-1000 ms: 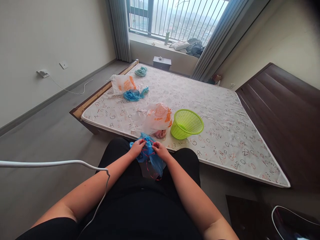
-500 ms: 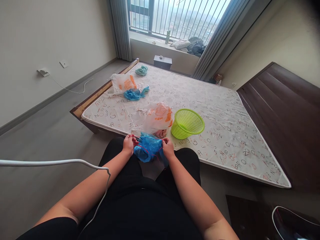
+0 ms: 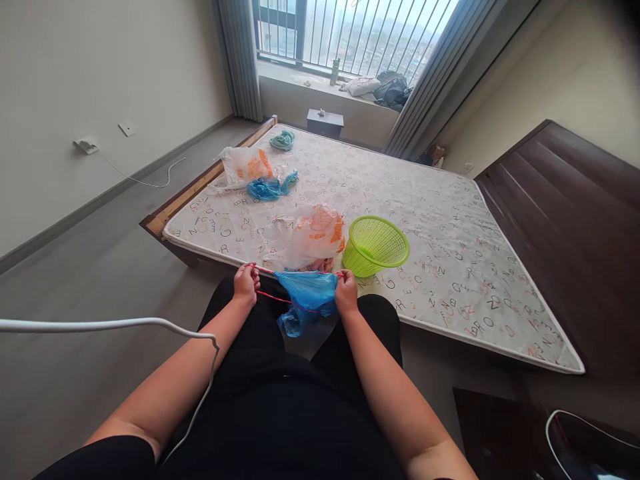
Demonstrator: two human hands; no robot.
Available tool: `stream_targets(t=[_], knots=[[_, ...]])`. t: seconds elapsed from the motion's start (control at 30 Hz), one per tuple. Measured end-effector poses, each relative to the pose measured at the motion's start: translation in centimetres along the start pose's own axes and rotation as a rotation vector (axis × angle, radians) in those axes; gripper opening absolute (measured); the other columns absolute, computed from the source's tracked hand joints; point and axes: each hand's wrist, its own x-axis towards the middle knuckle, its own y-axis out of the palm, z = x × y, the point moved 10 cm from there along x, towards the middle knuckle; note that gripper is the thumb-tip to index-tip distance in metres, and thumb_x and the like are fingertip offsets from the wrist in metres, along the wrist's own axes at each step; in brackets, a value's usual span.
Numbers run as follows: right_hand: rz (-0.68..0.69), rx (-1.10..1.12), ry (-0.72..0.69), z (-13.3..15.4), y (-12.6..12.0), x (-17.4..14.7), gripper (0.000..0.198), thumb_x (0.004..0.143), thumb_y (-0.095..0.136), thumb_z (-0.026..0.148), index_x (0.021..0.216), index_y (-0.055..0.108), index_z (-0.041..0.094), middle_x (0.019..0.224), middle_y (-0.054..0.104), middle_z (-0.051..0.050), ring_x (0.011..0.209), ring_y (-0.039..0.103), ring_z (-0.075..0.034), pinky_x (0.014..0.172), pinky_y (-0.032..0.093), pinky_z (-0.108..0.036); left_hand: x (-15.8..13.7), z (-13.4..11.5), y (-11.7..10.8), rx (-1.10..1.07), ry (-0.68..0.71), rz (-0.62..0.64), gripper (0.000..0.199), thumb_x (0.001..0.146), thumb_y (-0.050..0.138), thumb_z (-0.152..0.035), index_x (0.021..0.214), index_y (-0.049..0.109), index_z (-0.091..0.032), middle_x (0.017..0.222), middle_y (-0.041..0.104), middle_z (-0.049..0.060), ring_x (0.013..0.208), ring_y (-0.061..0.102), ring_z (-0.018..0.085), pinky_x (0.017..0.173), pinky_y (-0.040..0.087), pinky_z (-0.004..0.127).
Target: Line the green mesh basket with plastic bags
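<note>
A thin blue plastic bag (image 3: pixel 309 291) with a red drawstring (image 3: pixel 274 297) is stretched between my hands, above my lap at the mattress's front edge. My left hand (image 3: pixel 246 284) is closed on the drawstring, out to the left of the bag. At the bag's right upper corner, my right hand (image 3: pixel 346 292) pinches the plastic; the red string runs to it too. Just beyond lie a clear plastic bag with orange print (image 3: pixel 317 233) and a partly hidden pink bundle (image 3: pixel 327 265). To their right, a green mesh basket (image 3: pixel 376 247) stands tilted.
The patterned mattress (image 3: pixel 435 213) stretches ahead. Farther back on it are another orange-printed bag (image 3: pixel 245 165), a crumpled blue bag (image 3: pixel 270 188) and a teal coil (image 3: pixel 283 140). A white cable (image 3: pixel 125 325) crosses my left forearm. A dark headboard (image 3: pixel 560 220) stands right.
My hands have moved apart, the left one leftward and the right one rightward. The blue bag's top edge is now pulled taut, and the red drawstring is drawn out to the left.
</note>
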Motion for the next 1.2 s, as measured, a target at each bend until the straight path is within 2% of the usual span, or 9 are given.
stream_targets(t=[0.1,0.17,0.33,0.47,0.6,0.83,0.97,1.1,1.2], knots=[[0.04,-0.056,-0.073,1.4,-0.1,-0.4,0.032,0.092,0.041,0.049,0.09,0.058,0.021,0.084,0.066,-0.004,0.08,0.059,-0.02,0.074,0.044,-0.03,0.0,-2.0,-0.2,0.174,0.167,0.015,0.023,0.074,0.057,-0.026,0.094,0.061,-0.017,0.073,0.063,-0.001,0.053,0.053,0.01,0.048,0.04,0.02],[0.053,-0.074,-0.155,2.5,0.0,-0.9,0.041,0.095,0.04,0.055,0.086,0.06,0.021,0.077,0.064,-0.003,0.074,0.057,-0.019,0.07,0.042,-0.029,-1.4,-4.5,1.3,0.396,0.428,0.092,0.022,0.078,0.054,-0.028,0.093,0.065,-0.017,0.094,0.07,0.007,0.085,0.068,0.018,0.076,0.056,0.031],[0.12,-0.131,-0.4,5.0,1.3,-3.3,0.048,0.099,0.039,0.059,0.085,0.064,0.021,0.066,0.057,0.001,0.065,0.054,-0.016,0.068,0.041,-0.027,-8.0,-4.5,8.1,0.837,0.863,0.515,0.022,0.093,0.053,-0.03,0.102,0.07,-0.02,0.129,0.068,0.01,0.136,0.053,0.027,0.12,0.037,0.048],[0.262,-0.18,-0.564,6.0,3.3,-5.8,0.05,0.101,0.034,0.058,0.082,0.063,0.022,0.067,0.059,-0.002,0.063,0.054,-0.016,0.068,0.041,-0.027,-10.4,1.2,11.0,0.967,0.689,0.891,0.046,0.093,0.06,-0.036,0.135,0.061,-0.019,0.133,0.068,0.011,0.127,0.061,0.026,0.111,0.046,0.042],[0.299,-0.249,-0.565,5.7,3.7,-6.2,0.051,0.103,0.031,0.054,0.083,0.064,0.021,0.072,0.063,-0.004,0.067,0.056,-0.017,0.069,0.041,-0.027,-10.1,5.6,10.8,1.141,0.466,1.066,0.033,0.091,0.059,-0.035,0.117,0.072,-0.021,0.099,0.077,0.006,0.09,0.07,0.022,0.087,0.053,0.032],[0.199,-0.367,-0.245,1.5,1.4,-1.5,0.037,0.096,0.046,0.048,0.079,0.064,0.021,0.081,0.067,-0.006,0.078,0.059,-0.02,0.069,0.04,-0.027,-3.6,2.5,7.1,0.904,0.316,0.552,0.033,0.088,0.054,-0.044,0.093,0.073,-0.018,0.086,0.074,0.005,0.085,0.067,0.023,0.082,0.05,0.032],[0.15,-0.142,0.162,-3.2,0.1,-0.3,0.027,0.092,0.055,0.045,0.08,0.06,0.021,0.077,0.065,-0.003,0.07,0.059,-0.018,0.063,0.044,-0.027,-1.4,4.1,4.7,0.611,0.038,0.368,0.037,0.079,0.061,-0.053,0.083,0.069,-0.017,0.073,0.071,0.004,0.073,0.065,0.022,0.074,0.051,0.033],[0.403,0.285,0.628,-6.1,3.6,-3.7,0.04,0.098,0.044,0.058,0.085,0.055,0.021,0.082,0.067,-0.004,0.066,0.067,-0.018,0.062,0.054,-0.031,-3.1,6.4,5.8,0.483,-0.074,0.436,0.043,0.078,0.066,-0.057,0.089,0.072,-0.016,0.084,0.076,0.008,0.08,0.068,0.024,0.08,0.053,0.036],[0.594,0.57,0.658,-3.8,6.2,-5.8,0.049,0.098,0.038,0.069,0.098,0.057,0.024,0.099,0.071,-0.007,0.083,0.073,-0.021,0.073,0.059,-0.038,-6.1,8.0,8.1,0.527,-0.092,0.637,0.05,0.083,0.064,-0.058,0.105,0.074,-0.014,0.091,0.077,0.01,0.083,0.069,0.025,0.082,0.053,0.038]])
